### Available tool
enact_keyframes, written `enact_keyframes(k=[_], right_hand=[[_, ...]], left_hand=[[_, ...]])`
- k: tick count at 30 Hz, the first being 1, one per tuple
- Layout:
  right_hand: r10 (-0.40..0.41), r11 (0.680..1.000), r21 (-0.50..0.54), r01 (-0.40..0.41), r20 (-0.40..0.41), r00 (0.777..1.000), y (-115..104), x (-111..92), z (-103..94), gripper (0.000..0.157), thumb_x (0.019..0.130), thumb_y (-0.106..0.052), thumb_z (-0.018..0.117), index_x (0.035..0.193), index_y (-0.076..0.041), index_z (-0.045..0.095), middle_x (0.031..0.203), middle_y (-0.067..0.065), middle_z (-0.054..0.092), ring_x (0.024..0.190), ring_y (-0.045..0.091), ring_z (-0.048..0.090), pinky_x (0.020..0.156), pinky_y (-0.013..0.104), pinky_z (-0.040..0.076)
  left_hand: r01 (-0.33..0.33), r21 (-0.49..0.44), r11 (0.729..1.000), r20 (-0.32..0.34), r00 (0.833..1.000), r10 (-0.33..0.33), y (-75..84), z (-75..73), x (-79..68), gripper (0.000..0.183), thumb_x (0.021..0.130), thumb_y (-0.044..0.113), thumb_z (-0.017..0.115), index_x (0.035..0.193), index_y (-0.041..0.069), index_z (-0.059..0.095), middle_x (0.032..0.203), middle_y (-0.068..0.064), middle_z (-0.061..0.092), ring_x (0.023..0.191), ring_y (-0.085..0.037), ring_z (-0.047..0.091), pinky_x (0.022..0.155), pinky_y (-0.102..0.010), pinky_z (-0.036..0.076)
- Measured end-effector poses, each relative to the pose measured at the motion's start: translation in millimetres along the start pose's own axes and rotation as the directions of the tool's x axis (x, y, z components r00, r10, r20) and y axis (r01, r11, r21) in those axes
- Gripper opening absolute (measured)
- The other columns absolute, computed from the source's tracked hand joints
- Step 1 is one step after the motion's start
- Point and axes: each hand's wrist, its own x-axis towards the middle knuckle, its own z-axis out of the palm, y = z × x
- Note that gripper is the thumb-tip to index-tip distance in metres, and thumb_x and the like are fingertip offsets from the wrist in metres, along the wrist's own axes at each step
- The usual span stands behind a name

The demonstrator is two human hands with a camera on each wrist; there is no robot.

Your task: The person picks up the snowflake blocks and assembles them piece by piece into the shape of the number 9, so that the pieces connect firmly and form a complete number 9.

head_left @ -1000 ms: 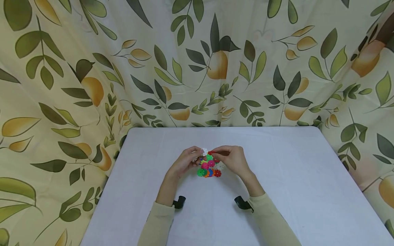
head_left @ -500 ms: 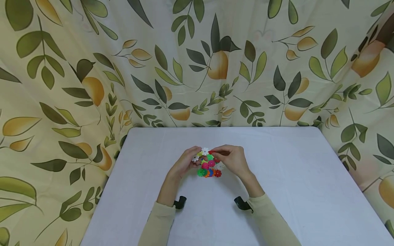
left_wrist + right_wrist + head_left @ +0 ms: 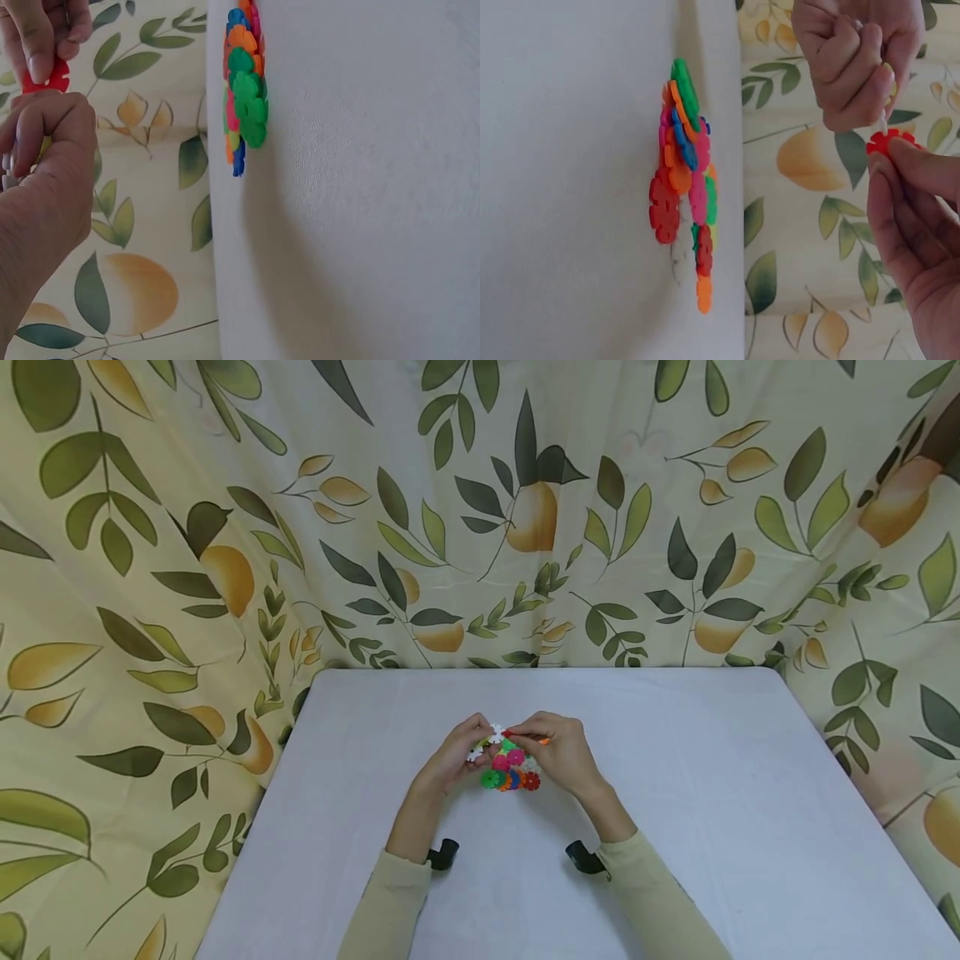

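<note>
Both hands are raised above the far half of the table. My left hand (image 3: 452, 758) grips joined flower-shaped plastic discs, with a white disc (image 3: 497, 734) at the top and a second white disc (image 3: 475, 753) lower down. A bit of a yellow disc (image 3: 890, 81) shows between its curled fingers. My right hand (image 3: 567, 753) pinches a red flower-shaped disc (image 3: 880, 142) between thumb and fingertips. In the right wrist view the red disc's edge meets the white one at the left hand's fingertips. The left fingers hide the rest of the joined discs.
Beneath the hands, several loose flower discs lie heaped on the white table (image 3: 675, 793), among them a green disc (image 3: 250, 109), a red disc (image 3: 664, 206) and an orange disc (image 3: 704, 295). A leaf-patterned curtain (image 3: 360, 527) hangs behind the table's far edge.
My right hand has shifted slightly left, bringing the red disc against the white one. The white discs have turned a little, and an orange disc now shows beside the right fingers.
</note>
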Motion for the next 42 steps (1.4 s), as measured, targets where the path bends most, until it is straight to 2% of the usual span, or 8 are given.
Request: enact_keyframes(k=[4, 12, 18, 23, 30, 34, 37, 42], right_hand=[[-0.021, 1.0, 0.008, 0.021, 0.023, 1.0, -1, 1, -3.8, 0.015, 0.085, 0.0, 0.084, 0.098, -0.008, 0.083, 0.088, -0.001, 0.076, 0.078, 0.014, 0.072, 0.068, 0.025, 0.06], [-0.043, 0.999, 0.0, 0.043, 0.066, 0.997, -1, 3, -5.5, 0.015, 0.084, 0.0, 0.085, 0.096, -0.009, 0.084, 0.085, -0.002, 0.076, 0.076, 0.012, 0.071, 0.066, 0.025, 0.06], [-0.056, 0.998, -0.003, 0.056, 0.067, 0.996, -1, 4, -4.4, 0.017, 0.083, 0.001, 0.085, 0.096, -0.009, 0.084, 0.085, -0.005, 0.075, 0.076, 0.009, 0.071, 0.066, 0.024, 0.059], [-0.04, 0.999, 0.019, 0.039, 0.066, 0.997, -2, 4, -5.2, 0.017, 0.083, -0.001, 0.085, 0.098, -0.01, 0.084, 0.085, -0.005, 0.075, 0.075, 0.009, 0.071, 0.065, 0.026, 0.06], [0.071, 0.993, 0.088, -0.078, 0.078, 0.994, 3, 3, -6.3, 0.022, 0.085, -0.003, 0.084, 0.106, -0.009, 0.083, 0.094, 0.0, 0.079, 0.076, 0.01, 0.074, 0.068, 0.025, 0.061], [0.151, 0.988, 0.023, -0.152, 0.06, 0.987, 4, 2, -9.9, 0.025, 0.086, -0.008, 0.085, 0.11, -0.008, 0.081, 0.1, 0.003, 0.079, 0.077, 0.011, 0.076, 0.071, 0.026, 0.061], [0.205, 0.978, -0.042, -0.203, 0.061, 0.977, 6, 2, -12.3, 0.022, 0.085, -0.007, 0.086, 0.107, -0.006, 0.081, 0.1, 0.004, 0.079, 0.079, 0.014, 0.076, 0.071, 0.028, 0.062], [0.319, 0.939, -0.187, -0.288, 0.161, 0.934, 14, -1, -14.2, 0.018, 0.085, -0.008, 0.086, 0.102, -0.004, 0.081, 0.097, 0.007, 0.078, 0.084, 0.021, 0.071, 0.07, 0.032, 0.059]], left_hand=[[0.024, -0.013, 1.0, 0.022, 0.999, -0.023, -1.5, -1.3, 0.5, 0.018, 0.11, 0.014, 0.043, 0.093, 0.01, 0.046, 0.076, -0.003, 0.053, 0.055, -0.008, 0.04, 0.053, -0.019, 0.038], [0.016, -0.027, 1.0, 0.062, 0.998, -0.015, -3.1, -2.0, -3.9, 0.019, 0.11, 0.015, 0.042, 0.093, 0.007, 0.044, 0.075, -0.003, 0.051, 0.054, -0.009, 0.039, 0.058, -0.026, 0.033], [0.026, -0.084, 0.996, 0.079, 0.997, -0.019, -3.9, -1.2, -3.8, 0.021, 0.111, 0.013, 0.04, 0.091, 0.008, 0.044, 0.074, -0.004, 0.049, 0.052, -0.007, 0.037, 0.054, -0.024, 0.032], [0.03, -0.085, 0.996, 0.086, 0.996, -0.023, -0.6, -1.1, -5.1, 0.022, 0.112, 0.014, 0.04, 0.092, 0.009, 0.045, 0.075, -0.004, 0.05, 0.052, -0.007, 0.038, 0.053, -0.022, 0.032], [0.045, -0.021, 0.999, 0.037, 0.998, -0.044, 4.1, -1.3, -2.5, 0.016, 0.111, 0.014, 0.042, 0.097, 0.007, 0.047, 0.075, -0.004, 0.06, 0.056, -0.008, 0.048, 0.053, -0.021, 0.041], [0.061, -0.027, 0.998, 0.008, 0.998, -0.061, 4.9, -1.0, -0.8, 0.011, 0.11, 0.012, 0.041, 0.107, 0.003, 0.047, 0.078, -0.006, 0.062, 0.06, -0.01, 0.054, 0.056, -0.021, 0.045], [0.067, -0.041, 0.997, 0.004, 0.998, -0.067, 4.0, -1.5, 0.1, 0.018, 0.11, 0.012, 0.042, 0.12, -0.001, 0.049, 0.082, -0.007, 0.062, 0.064, -0.01, 0.057, 0.061, -0.02, 0.05], [0.057, 0.003, 0.998, 0.036, 0.998, -0.057, 2.0, -2.6, 0.0, 0.035, 0.11, 0.012, 0.041, 0.136, -0.007, 0.053, 0.092, -0.006, 0.064, 0.074, -0.011, 0.06, 0.072, -0.021, 0.055]])
